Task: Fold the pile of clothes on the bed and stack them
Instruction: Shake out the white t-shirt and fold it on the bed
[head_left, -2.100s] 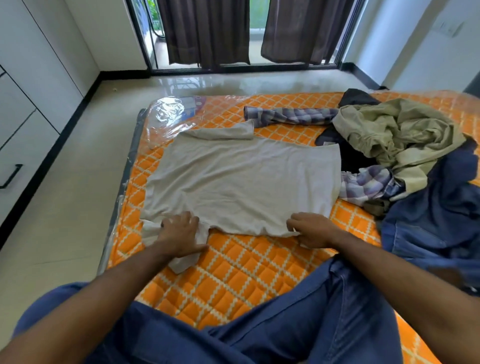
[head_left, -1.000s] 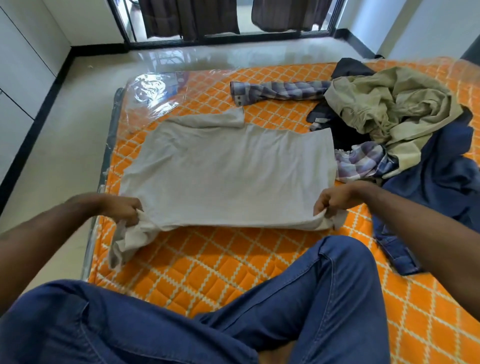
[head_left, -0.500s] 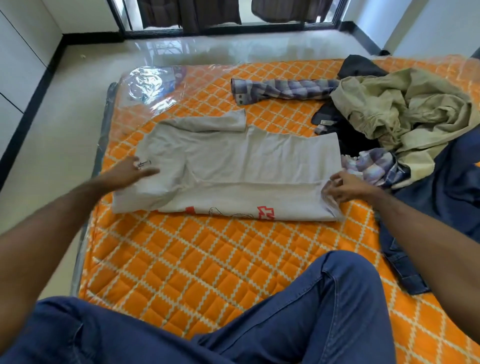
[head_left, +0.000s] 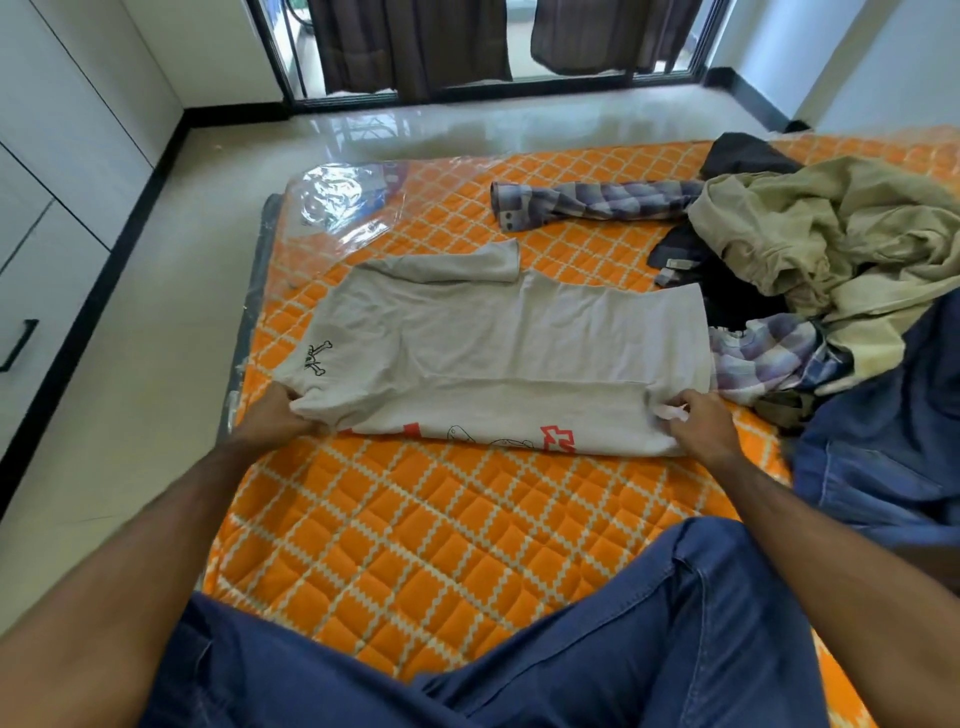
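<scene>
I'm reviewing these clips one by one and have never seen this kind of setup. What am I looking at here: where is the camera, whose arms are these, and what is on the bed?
There is no machine here. The single view comes from a wide-angle camera worn on a person's head, looking forward and down, so the two bare arms and the blue-jeaned legs at the bottom belong to the wearer. They sit on a bed with an orange checked cover.

Spread in front of them is a grey T-shirt, partly folded, with printed marks showing along its near edge. The left hand grips its left end, and the right hand pinches its right near corner with the fingers.

To the right lies the unfolded pile: a khaki garment, a plaid shirt, something black and blue denim.
</scene>
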